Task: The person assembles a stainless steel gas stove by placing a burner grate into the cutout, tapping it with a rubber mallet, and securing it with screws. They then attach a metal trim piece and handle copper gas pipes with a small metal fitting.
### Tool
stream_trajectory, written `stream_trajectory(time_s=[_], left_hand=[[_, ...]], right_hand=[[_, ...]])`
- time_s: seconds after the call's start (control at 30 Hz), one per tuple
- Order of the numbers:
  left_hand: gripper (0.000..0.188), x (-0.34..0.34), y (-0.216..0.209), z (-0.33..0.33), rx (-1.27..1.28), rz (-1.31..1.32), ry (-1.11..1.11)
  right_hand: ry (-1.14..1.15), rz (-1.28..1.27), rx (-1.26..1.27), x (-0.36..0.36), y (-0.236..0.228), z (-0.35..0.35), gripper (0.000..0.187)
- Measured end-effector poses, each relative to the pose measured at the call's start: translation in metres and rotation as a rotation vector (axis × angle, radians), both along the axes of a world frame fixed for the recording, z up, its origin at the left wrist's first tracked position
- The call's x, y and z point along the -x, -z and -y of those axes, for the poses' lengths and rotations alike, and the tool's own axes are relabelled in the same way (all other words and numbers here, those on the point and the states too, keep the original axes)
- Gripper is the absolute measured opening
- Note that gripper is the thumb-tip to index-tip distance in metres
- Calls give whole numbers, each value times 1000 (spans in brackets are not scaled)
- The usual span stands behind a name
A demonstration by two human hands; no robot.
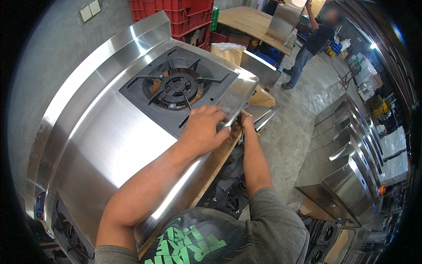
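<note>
A stainless steel stove (132,127) with a raised back panel stretches before me. Set into its top is a square black burner plate with a round cast-iron burner (178,88) and pan-support arms. My left hand (204,128) lies on the steel top at the plate's near corner, fingers spread a little and thumb toward the front edge. Just below that edge, my right hand (247,120) reaches in beside a brown board-like strip (215,169) under the lip. Its fingers are mostly hidden, so I cannot see what they touch.
Red crates (184,20) are stacked behind the stove. A wooden table (239,20) stands at the back, where another person (307,46) handles a steel panel (285,20). Several steel units (338,163) line the right. Black burner parts (228,193) sit below the front edge.
</note>
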State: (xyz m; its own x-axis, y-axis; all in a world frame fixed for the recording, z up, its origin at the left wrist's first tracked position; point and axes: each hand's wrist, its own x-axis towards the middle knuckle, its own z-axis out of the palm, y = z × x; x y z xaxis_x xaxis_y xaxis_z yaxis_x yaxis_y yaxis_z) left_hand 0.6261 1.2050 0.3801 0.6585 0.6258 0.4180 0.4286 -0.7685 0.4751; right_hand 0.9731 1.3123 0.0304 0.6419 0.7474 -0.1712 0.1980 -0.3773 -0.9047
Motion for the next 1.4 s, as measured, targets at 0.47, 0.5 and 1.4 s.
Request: stream_trajectory(time_s=[0.47,0.5,1.4], left_hand=[[32,-1,2,-1,-7,15,-2],[32,-1,3,-1,-1,15,-1],[31,0,1,-1,-33,7,-10]], right_hand=[[120,-275,-127,19,-32,22,20],[77,-241,-77,9,-15,13,20],[-17,-164,-88,-4,20,1,38]])
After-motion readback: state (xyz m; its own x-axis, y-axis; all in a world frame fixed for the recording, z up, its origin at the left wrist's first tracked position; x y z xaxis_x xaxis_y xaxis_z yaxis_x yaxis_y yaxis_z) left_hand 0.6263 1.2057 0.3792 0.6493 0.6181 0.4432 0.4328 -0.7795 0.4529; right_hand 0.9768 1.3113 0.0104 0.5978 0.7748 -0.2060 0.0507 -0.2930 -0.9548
